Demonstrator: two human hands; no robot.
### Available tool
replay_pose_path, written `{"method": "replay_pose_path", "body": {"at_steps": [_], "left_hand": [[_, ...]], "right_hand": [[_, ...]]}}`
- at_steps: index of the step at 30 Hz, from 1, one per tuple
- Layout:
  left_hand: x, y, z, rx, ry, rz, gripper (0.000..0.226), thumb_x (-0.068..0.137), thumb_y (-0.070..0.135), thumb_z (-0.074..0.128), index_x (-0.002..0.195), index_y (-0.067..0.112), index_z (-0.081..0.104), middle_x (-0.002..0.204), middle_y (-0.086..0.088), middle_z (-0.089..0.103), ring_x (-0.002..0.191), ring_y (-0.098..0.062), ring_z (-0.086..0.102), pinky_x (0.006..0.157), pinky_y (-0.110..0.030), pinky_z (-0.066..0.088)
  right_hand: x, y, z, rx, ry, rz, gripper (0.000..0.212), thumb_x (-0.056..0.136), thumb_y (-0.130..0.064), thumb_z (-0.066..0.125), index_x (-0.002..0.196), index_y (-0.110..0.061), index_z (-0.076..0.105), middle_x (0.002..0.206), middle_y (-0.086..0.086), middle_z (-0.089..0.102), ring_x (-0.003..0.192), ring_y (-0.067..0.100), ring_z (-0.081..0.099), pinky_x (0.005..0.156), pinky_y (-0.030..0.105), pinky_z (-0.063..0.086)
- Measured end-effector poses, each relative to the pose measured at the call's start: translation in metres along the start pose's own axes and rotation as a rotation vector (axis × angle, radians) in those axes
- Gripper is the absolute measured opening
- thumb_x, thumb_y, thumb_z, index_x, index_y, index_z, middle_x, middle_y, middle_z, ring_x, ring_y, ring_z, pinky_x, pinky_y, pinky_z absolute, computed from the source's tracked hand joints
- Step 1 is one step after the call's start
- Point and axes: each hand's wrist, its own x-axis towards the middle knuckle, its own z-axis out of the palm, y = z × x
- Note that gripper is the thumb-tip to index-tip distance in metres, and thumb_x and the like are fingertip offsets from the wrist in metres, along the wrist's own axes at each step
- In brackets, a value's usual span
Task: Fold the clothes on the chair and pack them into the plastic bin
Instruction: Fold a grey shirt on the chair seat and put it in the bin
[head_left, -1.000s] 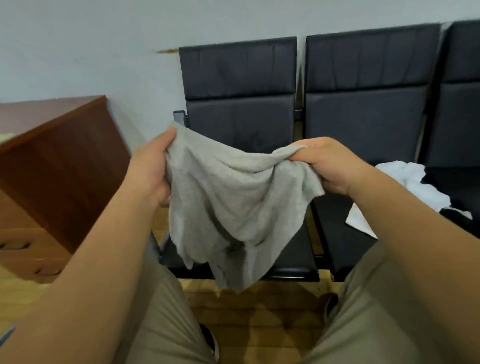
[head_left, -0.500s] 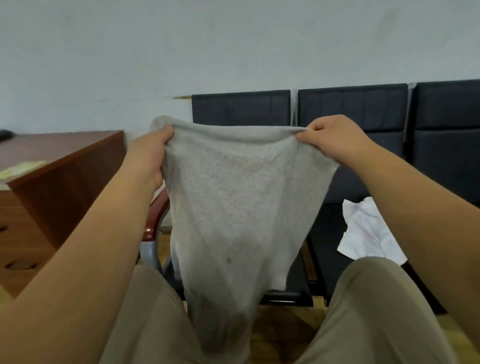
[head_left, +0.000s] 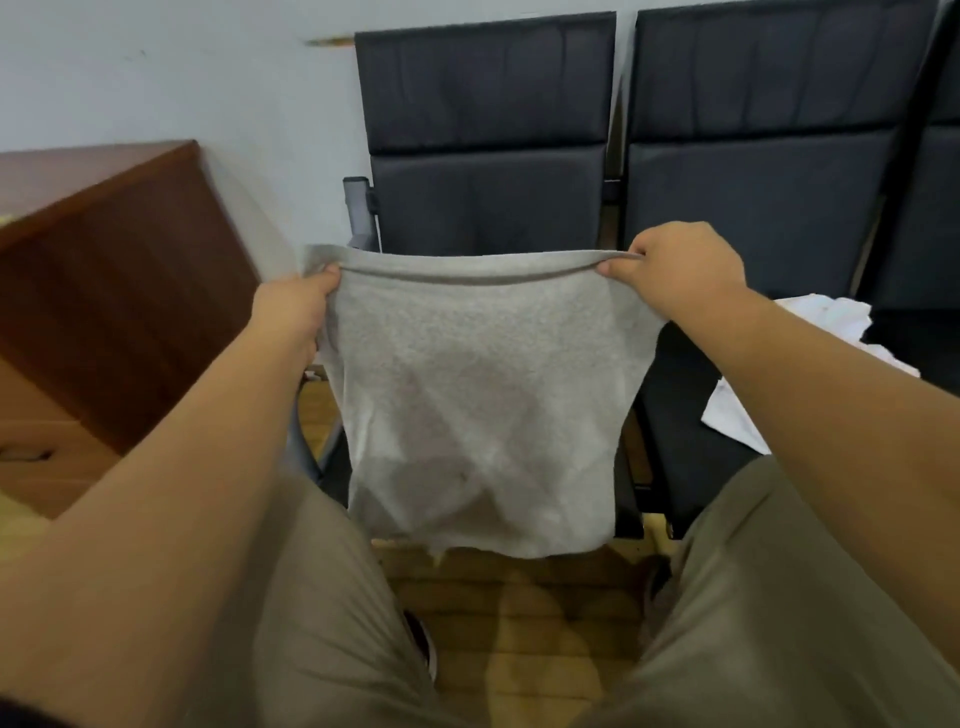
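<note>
Nearest are the person's legs (head_left: 322, 597) in tan trousers, apart, with a wooden floor (head_left: 519, 613) showing between them. Both forearms reach forward over the knees.

The left hand (head_left: 293, 306) grips the left top corner of a grey garment (head_left: 478, 395), thumb on the near face and fingers hidden behind the cloth. The right hand (head_left: 680, 270) pinches the right top corner, fingers curled over the hem. The hem is pulled taut and nearly level from left to right, so the garment's top edge runs crosswise between the hands while its body hangs straight down, free of the floor. The left hand sits slightly lower and nearer than the right.

Just beyond the hanging cloth is a black chair (head_left: 488, 104), its seat mostly hidden behind the garment. That seat looks like the handiest flat place to lay the garment for folding, straight ahead of both hands.

A white garment (head_left: 737, 415) lies crumpled on the next chair (head_left: 758, 156) to the right. A wooden desk (head_left: 104, 260) stands far left against the wall (head_left: 156, 67). No plastic bin is in view.
</note>
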Motion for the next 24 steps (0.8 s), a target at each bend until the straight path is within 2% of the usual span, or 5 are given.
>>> {"method": "replay_pose_path", "body": {"at_steps": [5,8,17,22,24], "left_hand": [[0.036,0.001,0.016,0.042,0.029,0.030,0.068,0.072,0.055,0.090,0.124,0.016,0.072,0.113,0.000,0.076,0.105,-0.027,0.073,0.095,-0.041,0.060],[0.057,0.007,0.029,0.033,0.054,0.073,0.067,0.072,0.058,0.086,0.123,0.018,0.073,0.114,0.001,0.077,0.104,-0.025,0.073,0.097,-0.043,0.059],[0.108,-0.067,0.076,0.225,0.033,-0.032,0.032,0.097,0.045,0.073,0.120,0.023,0.070,0.103,0.005,0.072,0.094,-0.022,0.070,0.100,-0.040,0.055],[0.170,-0.113,0.083,0.422,0.032,-0.084,0.059,0.071,0.071,0.068,0.110,0.027,0.067,0.118,-0.007,0.073,0.106,-0.034,0.071,0.099,-0.053,0.058],[0.187,-0.122,0.092,0.468,0.014,-0.079,0.058,0.078,0.064,0.066,0.116,0.020,0.071,0.124,-0.013,0.072,0.112,-0.036,0.070,0.100,-0.053,0.058]], "right_hand": [[0.034,-0.008,0.012,0.102,0.123,0.059,0.050,0.096,-0.067,0.061,0.085,-0.019,0.070,0.081,0.003,0.066,0.073,0.023,0.063,0.061,0.036,0.051],[0.059,-0.016,0.016,0.177,0.225,0.029,0.045,0.100,-0.063,0.057,0.091,-0.020,0.067,0.085,0.000,0.063,0.078,0.022,0.060,0.061,0.035,0.042],[0.110,-0.012,0.092,-0.014,-0.084,0.002,0.037,0.103,-0.060,0.056,0.095,-0.026,0.069,0.092,0.000,0.065,0.083,0.024,0.063,0.069,0.039,0.055],[0.132,0.009,0.149,-0.069,-0.156,0.020,0.037,0.101,-0.063,0.056,0.091,-0.030,0.070,0.086,-0.004,0.062,0.074,0.016,0.058,0.061,0.035,0.048],[0.141,0.018,0.170,-0.066,-0.161,0.045,0.036,0.101,-0.063,0.056,0.092,-0.031,0.069,0.086,-0.004,0.061,0.073,0.014,0.055,0.061,0.034,0.046]]}}
